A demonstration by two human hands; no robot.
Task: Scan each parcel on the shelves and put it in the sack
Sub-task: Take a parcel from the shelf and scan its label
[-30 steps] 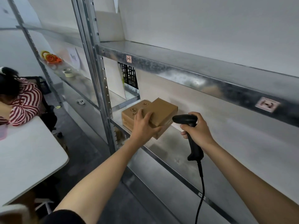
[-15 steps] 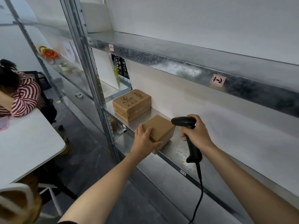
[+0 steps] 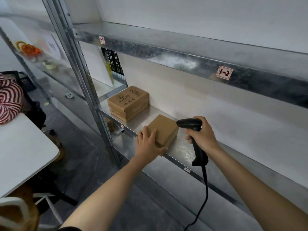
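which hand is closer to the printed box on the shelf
Left. The left hand grips the plain parcel just right of the printed box; the right hand holds the scanner farther right, beyond that parcel.

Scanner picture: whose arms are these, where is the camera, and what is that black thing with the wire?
The camera sits on a person's head and looks down, so the arms you see are that person's own. The right hand grips a black scanner, a tool that reads parcel labels; its wire hangs down. The left hand holds a small box on the metal shelf, fingers on top, thumb round the near side. A bigger box with printed writing stands further left on the same shelf. At the left edge is a white table.
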